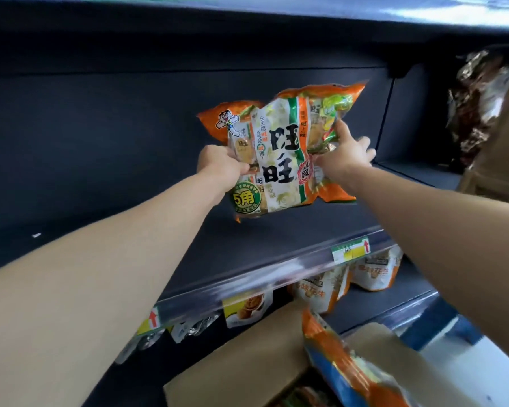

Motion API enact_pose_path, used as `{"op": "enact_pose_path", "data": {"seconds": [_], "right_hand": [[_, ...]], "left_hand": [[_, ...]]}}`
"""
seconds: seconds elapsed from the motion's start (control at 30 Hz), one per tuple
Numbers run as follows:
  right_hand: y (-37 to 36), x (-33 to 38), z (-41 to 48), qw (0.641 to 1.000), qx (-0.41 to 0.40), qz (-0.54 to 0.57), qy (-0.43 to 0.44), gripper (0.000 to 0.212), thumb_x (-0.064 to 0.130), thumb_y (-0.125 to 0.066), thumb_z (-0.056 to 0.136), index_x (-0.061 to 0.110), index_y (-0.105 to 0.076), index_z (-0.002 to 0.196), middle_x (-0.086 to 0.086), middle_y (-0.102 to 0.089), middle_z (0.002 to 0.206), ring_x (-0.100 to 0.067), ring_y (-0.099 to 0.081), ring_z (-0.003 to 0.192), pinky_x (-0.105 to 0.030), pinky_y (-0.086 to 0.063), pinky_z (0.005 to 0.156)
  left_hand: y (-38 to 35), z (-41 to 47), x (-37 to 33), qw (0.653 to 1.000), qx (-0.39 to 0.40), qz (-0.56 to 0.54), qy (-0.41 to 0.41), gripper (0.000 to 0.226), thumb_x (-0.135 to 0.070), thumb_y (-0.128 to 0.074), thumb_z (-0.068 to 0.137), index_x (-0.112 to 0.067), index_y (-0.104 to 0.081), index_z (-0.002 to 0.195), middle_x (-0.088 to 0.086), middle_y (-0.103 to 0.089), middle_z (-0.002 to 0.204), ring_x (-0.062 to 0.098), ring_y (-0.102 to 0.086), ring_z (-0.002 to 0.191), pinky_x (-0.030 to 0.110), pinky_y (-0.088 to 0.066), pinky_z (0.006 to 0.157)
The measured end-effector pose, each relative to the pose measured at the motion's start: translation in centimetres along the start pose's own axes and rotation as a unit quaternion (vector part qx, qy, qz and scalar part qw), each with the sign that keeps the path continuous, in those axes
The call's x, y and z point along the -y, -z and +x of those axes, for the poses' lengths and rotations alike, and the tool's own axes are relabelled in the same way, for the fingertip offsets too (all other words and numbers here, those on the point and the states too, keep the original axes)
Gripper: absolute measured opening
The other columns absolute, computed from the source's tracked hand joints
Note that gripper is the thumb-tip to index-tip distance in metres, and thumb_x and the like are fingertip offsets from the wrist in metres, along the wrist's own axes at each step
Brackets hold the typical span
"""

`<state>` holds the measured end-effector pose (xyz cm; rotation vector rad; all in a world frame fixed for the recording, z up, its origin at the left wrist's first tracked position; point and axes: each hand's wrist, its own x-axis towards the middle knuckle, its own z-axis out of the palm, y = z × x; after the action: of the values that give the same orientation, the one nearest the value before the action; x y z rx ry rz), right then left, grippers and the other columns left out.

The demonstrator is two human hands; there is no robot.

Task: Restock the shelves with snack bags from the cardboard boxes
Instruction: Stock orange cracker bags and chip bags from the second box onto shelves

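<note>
Orange snack bag (pixel 279 148) between pinching fingers (pixel 364 147)

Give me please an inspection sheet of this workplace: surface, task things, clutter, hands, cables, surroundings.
Surface: dark shelf, matte, under the bag.
Job's things: orange snack bag held upright over the shelf; open cardboard box below, another orange bag sticking out of it.
Clutter: small white scrap on the shelf, left.
Grippers: left hand grips the bag's left edge; right hand holds its right side.
Cables: nothing seen.
Surroundings: stocked bags on the lower shelf; price rail; shiny brown bags at right.
</note>
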<state>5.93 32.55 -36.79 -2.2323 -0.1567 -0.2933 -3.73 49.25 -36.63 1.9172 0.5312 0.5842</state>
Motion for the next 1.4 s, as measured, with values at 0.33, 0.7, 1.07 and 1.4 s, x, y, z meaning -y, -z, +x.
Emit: {"op": "enact_pose_path", "data": {"seconds": [0.33,0.7,1.07,1.4], "right_hand": [[-5.7,-2.4,9.4,0.997,0.050,0.059,0.028,0.075,0.024,-0.062,0.089,0.047,-0.019,0.146,-0.013,-0.025,0.139,-0.037,-0.045,0.120,-0.045,-0.043,0.103],[-9.4,-4.0,14.8,0.992,0.112,0.051,0.033,0.066,0.009,-0.046,0.091,0.034,-0.024,0.148,-0.016,-0.022,0.145,-0.033,-0.056,0.091,-0.032,-0.046,0.095],[-11.3,-4.8,13.1,0.987,0.148,0.063,0.028,0.073,-0.003,-0.042,0.090,0.017,-0.011,0.153,-0.008,-0.016,0.155,-0.028,-0.050,0.123,-0.033,-0.045,0.088],[-6.9,-3.9,2.3,0.981,0.150,-0.059,0.113,0.042,0.000,-0.043,0.088,0.008,-0.057,0.126,-0.015,-0.059,0.124,-0.032,-0.059,0.109,-0.036,-0.051,0.089]], "left_hand": [[-5.5,6.8,1.5,0.994,-0.111,0.007,0.021,0.014,-0.010,-0.068,0.084,-0.014,-0.072,0.097,0.003,-0.071,0.098,0.021,-0.069,0.090,0.035,-0.056,0.087],[-8.7,11.3,3.1,0.992,-0.111,0.021,0.047,0.018,-0.006,-0.062,0.089,-0.008,-0.070,0.105,0.006,-0.068,0.107,0.023,-0.066,0.098,0.036,-0.055,0.091],[-8.6,11.4,4.1,0.994,-0.072,0.070,0.040,0.034,-0.001,-0.057,0.090,-0.006,-0.056,0.124,0.003,-0.059,0.108,0.020,-0.058,0.098,0.031,-0.051,0.087],[-7.0,2.6,2.5,0.996,-0.007,0.086,0.016,0.018,0.001,-0.052,0.088,-0.013,-0.062,0.083,0.009,-0.059,0.091,0.025,-0.060,0.088,0.040,-0.055,0.090]]}}
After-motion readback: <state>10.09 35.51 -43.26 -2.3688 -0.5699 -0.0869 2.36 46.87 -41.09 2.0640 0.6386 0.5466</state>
